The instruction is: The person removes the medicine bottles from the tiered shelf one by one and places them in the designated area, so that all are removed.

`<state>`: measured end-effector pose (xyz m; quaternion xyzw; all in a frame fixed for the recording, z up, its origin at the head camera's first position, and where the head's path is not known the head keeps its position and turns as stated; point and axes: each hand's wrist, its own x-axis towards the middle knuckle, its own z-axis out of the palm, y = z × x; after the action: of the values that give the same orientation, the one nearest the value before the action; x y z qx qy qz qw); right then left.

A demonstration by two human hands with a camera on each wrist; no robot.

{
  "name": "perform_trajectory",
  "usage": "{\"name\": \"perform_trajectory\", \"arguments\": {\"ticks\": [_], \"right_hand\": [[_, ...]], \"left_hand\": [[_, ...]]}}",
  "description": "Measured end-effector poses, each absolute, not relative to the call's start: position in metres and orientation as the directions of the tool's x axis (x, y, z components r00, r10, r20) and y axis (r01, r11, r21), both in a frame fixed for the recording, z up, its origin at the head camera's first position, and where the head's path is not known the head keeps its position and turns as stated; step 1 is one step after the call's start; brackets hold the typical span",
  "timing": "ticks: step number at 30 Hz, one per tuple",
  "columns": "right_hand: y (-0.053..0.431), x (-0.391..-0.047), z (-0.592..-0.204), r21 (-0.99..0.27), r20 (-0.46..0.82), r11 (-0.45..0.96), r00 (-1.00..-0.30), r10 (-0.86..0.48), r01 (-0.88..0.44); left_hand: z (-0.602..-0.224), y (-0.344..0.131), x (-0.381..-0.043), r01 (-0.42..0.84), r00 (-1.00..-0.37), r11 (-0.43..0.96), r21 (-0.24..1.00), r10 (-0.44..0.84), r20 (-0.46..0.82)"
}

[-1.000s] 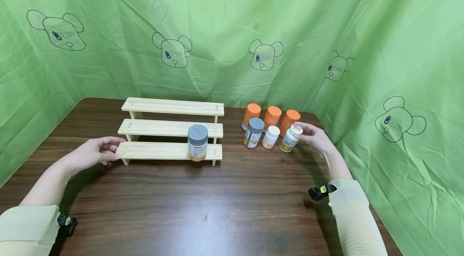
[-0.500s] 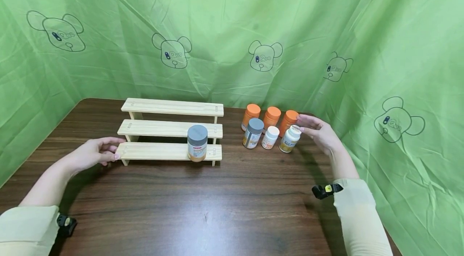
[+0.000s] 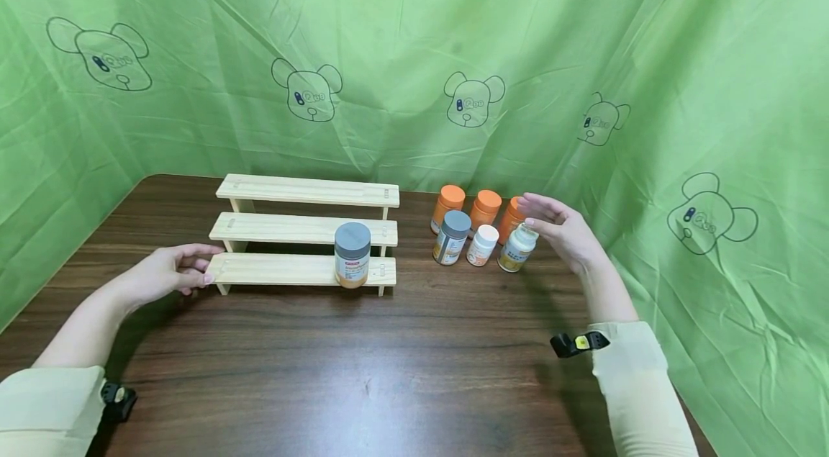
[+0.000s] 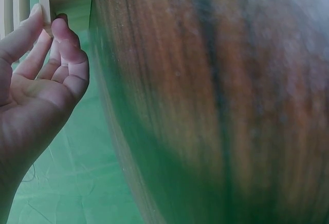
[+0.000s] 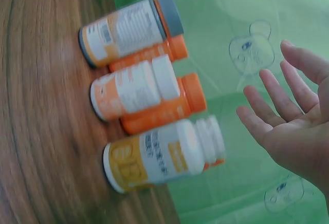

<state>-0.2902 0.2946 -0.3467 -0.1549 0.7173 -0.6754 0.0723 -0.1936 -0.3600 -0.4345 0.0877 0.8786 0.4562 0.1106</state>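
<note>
My left hand [image 3: 155, 273] pinches the left end of the bottom board of a three-step wooden display rack [image 3: 272, 269]; in the left wrist view, thumb and curled fingers meet at the board's end [image 4: 45, 8]. A grey-lidded supplement jar [image 3: 352, 255] stands on that board's right part. At the right, my right hand [image 3: 563, 230] is raised with spread fingers, holding nothing, over a white-capped bottle with a white and yellow label [image 5: 154, 157]. In the head view the hand overlaps the rightmost orange bottle [image 3: 510, 221] behind it.
A second grey-lidded jar [image 3: 451, 237] and a small white bottle [image 3: 483, 246] stand left of the yellow-labelled bottle. Behind them are two more orange bottles, one [image 3: 447, 206] and another [image 3: 485, 208]. A green curtain [image 3: 388, 47] hangs around the brown table [image 3: 363, 370].
My right hand has let go of the white-capped bottle, drawn back to the right, then moved left above it with fingers spread. My left hand has stayed on the rack.
</note>
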Motion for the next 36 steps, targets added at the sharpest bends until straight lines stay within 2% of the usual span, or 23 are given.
{"name": "perform_trajectory", "arguments": {"ticks": [8,17,24,32,36], "right_hand": [[0.27,-0.28,-0.332,-0.99,0.101,0.056,-0.935,-0.339,-0.127],[0.237,-0.269,-0.32,-0.979,0.175,0.034,-0.919,-0.352,-0.2],[0.21,-0.259,-0.313,-0.978,0.188,0.012,-0.914,-0.36,-0.206],[0.18,-0.251,-0.313,-0.971,0.234,-0.058,-0.887,-0.399,-0.23],[0.165,-0.248,-0.317,-0.963,0.257,-0.037,-0.875,-0.411,-0.266]], "left_hand": [[-0.435,-0.36,-0.195,0.068,-0.96,0.564,0.823,0.261,-0.099],[-0.434,-0.361,-0.195,0.04,-0.958,0.565,0.824,0.256,-0.129],[-0.433,-0.361,-0.195,0.037,-0.958,0.575,0.817,0.253,-0.134],[-0.432,-0.361,-0.194,0.036,-0.959,0.58,0.814,0.25,-0.136],[-0.431,-0.36,-0.194,0.036,-0.958,0.584,0.811,0.252,-0.138]]}}
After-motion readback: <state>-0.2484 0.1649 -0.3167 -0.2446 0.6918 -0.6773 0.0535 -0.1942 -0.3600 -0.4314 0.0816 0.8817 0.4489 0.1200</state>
